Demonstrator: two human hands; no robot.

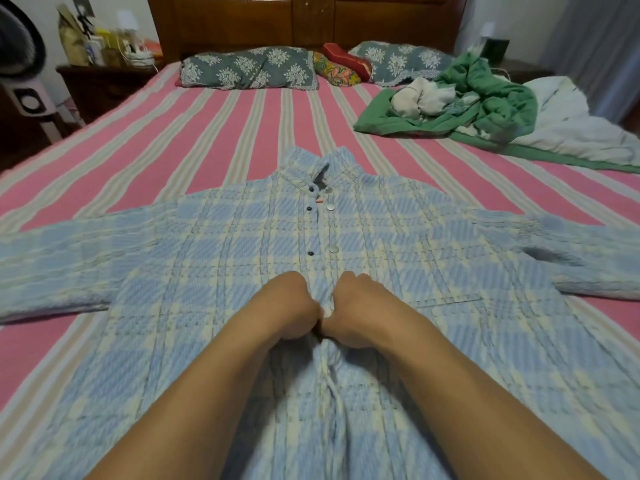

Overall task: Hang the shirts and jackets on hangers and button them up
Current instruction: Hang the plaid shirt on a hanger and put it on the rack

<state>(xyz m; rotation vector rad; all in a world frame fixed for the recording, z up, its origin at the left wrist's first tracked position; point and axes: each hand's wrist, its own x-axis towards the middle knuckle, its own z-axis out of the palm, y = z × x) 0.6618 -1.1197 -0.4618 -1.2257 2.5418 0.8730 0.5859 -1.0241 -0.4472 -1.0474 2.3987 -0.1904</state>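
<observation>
A blue plaid jacket lies flat at frame centre on the striped bed. Left hand and right hand, fingers curled, pinch its front placket together. Upper snaps are unfastened. A green garment lies at upper right.

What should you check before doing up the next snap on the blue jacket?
1. Jacket lies flat on the bed: ok.
2. Left hand and right hand grip the front edges: ok.
3. This snap closed: cannot tell, hands hide it.
4. Upper snaps done: not ok, open.
5. Edges lined up higher: ok, roughly.
6. Hanger inside: cannot tell.
</observation>
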